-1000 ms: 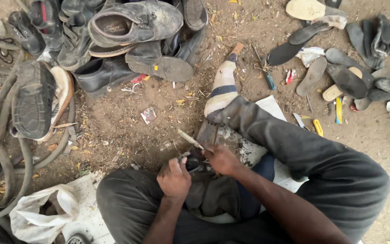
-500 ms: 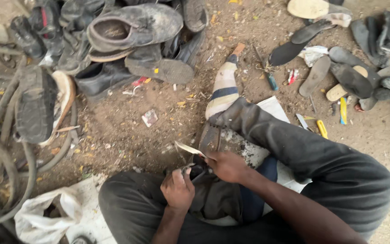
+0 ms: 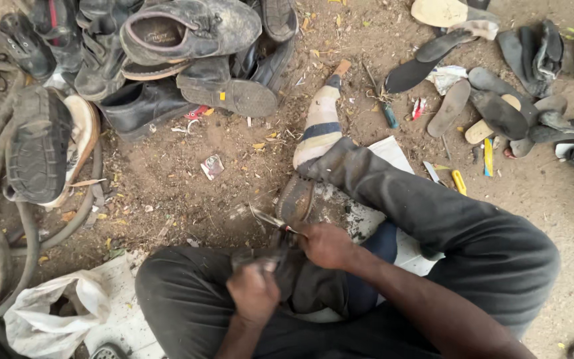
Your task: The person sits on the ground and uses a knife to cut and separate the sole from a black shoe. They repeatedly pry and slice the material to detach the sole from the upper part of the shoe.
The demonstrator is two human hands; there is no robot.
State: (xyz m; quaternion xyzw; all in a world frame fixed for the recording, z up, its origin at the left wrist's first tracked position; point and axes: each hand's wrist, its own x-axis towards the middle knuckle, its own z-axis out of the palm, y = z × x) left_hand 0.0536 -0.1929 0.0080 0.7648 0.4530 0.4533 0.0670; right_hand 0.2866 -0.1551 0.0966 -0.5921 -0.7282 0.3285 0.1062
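Gripping thin blade (image 3: 270, 219) (scuffed leather shoe (image 3: 295, 199))

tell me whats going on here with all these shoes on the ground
A person sits on bare dirt with a dark shoe at their lap. The right hand holds a thin blade-like tool against the shoe, while the left hand, blurred, grips the dark material beside it. A pile of worn shoes lies ahead to the left, loose soles to the right, and a white plastic bag by the left knee.
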